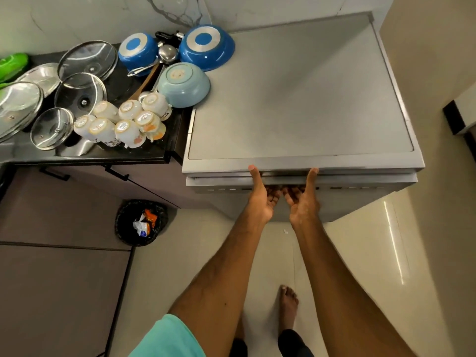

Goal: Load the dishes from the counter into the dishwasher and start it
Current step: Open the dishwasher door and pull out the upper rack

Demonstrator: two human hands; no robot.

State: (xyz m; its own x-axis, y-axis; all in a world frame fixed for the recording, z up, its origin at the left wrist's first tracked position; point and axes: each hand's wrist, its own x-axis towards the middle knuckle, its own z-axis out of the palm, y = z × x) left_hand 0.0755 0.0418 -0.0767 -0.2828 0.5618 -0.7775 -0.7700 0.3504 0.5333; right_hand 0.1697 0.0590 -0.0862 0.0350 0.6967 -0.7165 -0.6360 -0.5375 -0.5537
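At the front of the silver-grey, flat-topped metal dishwasher [296, 99], a person is standing with both arms reaching out. The left hand [262, 202] and the right hand [304, 206] are lying palm up, side by side and nearly touching, at the top edge of the dishwasher's grey door [365, 182]. The fingers [273, 196] of both hands are curling up under the door's upper lip and gripping it, their tips hidden in the recess, while both thumbs are pointing up against the edge above. A narrow dark gap is showing between the door and the top panel.

The dishes are sitting to the left on the black counter [90, 157], just beside the dishwasher. Two round blue pots [206, 47] are lying upside down, with a pale blue ceramic bowl [184, 85] upside down in front of them. A cluster of white printed cups [123, 122] is standing mouth down near several round glass lids with steel rims [87, 59], and a shiny steel ladle [167, 54] is resting between the pots.

On the pale tiled floor [360, 253], a black mesh bin [141, 222] holding wrappers is sitting below the counter, and a bare foot [288, 302] is showing between the arms.
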